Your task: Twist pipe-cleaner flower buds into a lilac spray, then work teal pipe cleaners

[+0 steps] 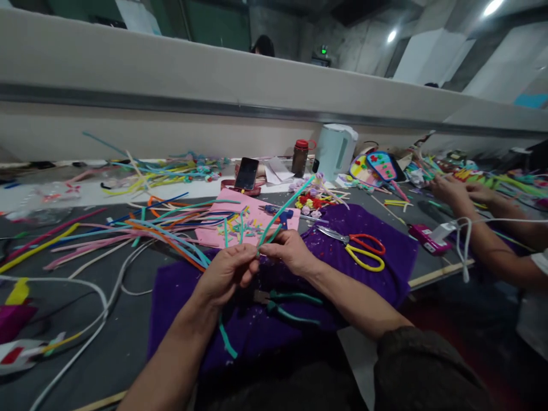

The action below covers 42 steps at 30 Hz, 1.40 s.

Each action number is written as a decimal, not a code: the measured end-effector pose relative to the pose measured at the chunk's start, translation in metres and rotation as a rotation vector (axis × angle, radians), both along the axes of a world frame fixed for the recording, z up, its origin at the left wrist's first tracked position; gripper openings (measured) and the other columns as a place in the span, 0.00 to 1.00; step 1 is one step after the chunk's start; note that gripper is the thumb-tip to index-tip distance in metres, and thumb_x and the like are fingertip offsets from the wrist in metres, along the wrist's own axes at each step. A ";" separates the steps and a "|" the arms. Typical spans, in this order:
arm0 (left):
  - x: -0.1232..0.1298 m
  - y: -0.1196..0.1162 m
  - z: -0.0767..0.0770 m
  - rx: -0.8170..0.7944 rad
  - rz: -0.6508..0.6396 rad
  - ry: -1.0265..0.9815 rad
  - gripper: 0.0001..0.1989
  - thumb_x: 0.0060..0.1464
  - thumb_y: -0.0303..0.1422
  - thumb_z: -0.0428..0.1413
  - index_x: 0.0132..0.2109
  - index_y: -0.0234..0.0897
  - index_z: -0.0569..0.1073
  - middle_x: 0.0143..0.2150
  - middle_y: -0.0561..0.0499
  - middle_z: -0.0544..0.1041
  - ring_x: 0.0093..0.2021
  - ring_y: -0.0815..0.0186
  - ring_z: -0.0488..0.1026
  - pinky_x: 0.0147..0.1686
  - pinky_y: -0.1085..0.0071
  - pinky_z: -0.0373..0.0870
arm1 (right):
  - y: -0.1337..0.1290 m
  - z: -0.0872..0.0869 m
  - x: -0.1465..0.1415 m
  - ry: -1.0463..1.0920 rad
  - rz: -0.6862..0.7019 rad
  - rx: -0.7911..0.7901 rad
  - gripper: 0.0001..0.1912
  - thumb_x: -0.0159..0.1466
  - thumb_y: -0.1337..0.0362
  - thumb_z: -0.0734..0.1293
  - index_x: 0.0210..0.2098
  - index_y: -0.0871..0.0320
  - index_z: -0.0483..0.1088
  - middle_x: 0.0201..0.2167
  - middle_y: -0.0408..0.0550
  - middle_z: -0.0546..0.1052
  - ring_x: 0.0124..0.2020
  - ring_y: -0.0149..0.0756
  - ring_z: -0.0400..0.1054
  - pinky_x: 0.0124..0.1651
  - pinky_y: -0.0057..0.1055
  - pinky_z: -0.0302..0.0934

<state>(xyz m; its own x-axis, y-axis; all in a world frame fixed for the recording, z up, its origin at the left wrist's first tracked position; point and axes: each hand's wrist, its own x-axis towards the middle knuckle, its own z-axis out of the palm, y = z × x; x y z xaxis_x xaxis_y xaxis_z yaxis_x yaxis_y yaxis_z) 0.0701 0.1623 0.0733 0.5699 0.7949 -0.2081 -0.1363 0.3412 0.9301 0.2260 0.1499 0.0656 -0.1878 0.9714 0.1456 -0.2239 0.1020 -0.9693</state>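
Over the purple cloth (175,302), both of my hands meet on a green pipe cleaner (295,197). My left hand (225,274) pinches it with closed fingers. My right hand (291,251) grips it just beside the left fingertips. One green length rises toward the upper right, and another hangs below the left hand. What lies between the fingertips is mostly hidden. Pliers with green handles (295,296) lie just below my hands. To the right rest scissors (366,257) with red and yellow handles. Beyond my hands, a pink sheet (226,200) bears many small cut pieces and a blue glue gun (280,216).
Loose coloured pipe cleaners (145,225) spread over the left. White cables (105,311) cross the near left. A phone (247,173), brown bottle (300,160) and pale kettle (331,151) stand at the back. A co-worker's hands (454,194) and a magenta box (430,238) are at right.
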 end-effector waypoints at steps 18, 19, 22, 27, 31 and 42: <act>0.012 -0.011 -0.006 1.093 0.551 0.684 0.10 0.45 0.38 0.56 0.36 0.40 0.72 0.29 0.53 0.75 0.27 0.69 0.70 0.30 0.75 0.64 | 0.011 -0.007 0.000 0.010 -0.168 0.013 0.10 0.47 0.60 0.68 0.22 0.62 0.67 0.12 0.36 0.62 0.13 0.22 0.51 0.17 0.23 0.43; 0.011 -0.010 -0.008 1.134 0.556 0.708 0.10 0.46 0.37 0.55 0.36 0.39 0.73 0.29 0.53 0.75 0.27 0.69 0.71 0.30 0.75 0.64 | 0.011 -0.007 0.000 0.004 -0.173 0.013 0.10 0.47 0.60 0.68 0.22 0.62 0.68 0.12 0.36 0.62 0.13 0.22 0.51 0.17 0.22 0.44; 0.010 -0.008 -0.010 1.212 0.569 0.744 0.09 0.48 0.37 0.54 0.37 0.40 0.73 0.30 0.52 0.76 0.28 0.68 0.72 0.31 0.75 0.64 | 0.010 -0.007 -0.002 -0.021 -0.184 0.009 0.12 0.47 0.59 0.68 0.22 0.62 0.67 0.12 0.36 0.62 0.13 0.22 0.51 0.17 0.22 0.44; 0.007 -0.007 -0.006 1.129 0.549 0.720 0.09 0.48 0.38 0.53 0.35 0.40 0.74 0.29 0.53 0.76 0.29 0.67 0.71 0.31 0.75 0.64 | 0.011 -0.006 -0.003 -0.074 -0.180 0.027 0.14 0.47 0.56 0.68 0.19 0.62 0.66 0.11 0.37 0.62 0.14 0.22 0.52 0.17 0.22 0.45; 0.006 -0.006 -0.003 0.779 0.414 0.533 0.10 0.46 0.39 0.54 0.33 0.38 0.73 0.23 0.55 0.73 0.22 0.70 0.68 0.24 0.77 0.63 | 0.011 -0.006 -0.001 -0.081 -0.157 0.069 0.14 0.47 0.56 0.69 0.21 0.62 0.67 0.13 0.37 0.63 0.15 0.22 0.53 0.18 0.22 0.46; 0.002 0.006 -0.004 -0.139 -0.053 -0.112 0.07 0.41 0.30 0.58 0.27 0.31 0.68 0.16 0.57 0.64 0.13 0.82 0.54 0.11 0.85 0.53 | 0.002 0.004 0.000 -0.046 -0.019 0.111 0.10 0.47 0.60 0.69 0.23 0.61 0.68 0.15 0.37 0.64 0.16 0.22 0.54 0.20 0.22 0.47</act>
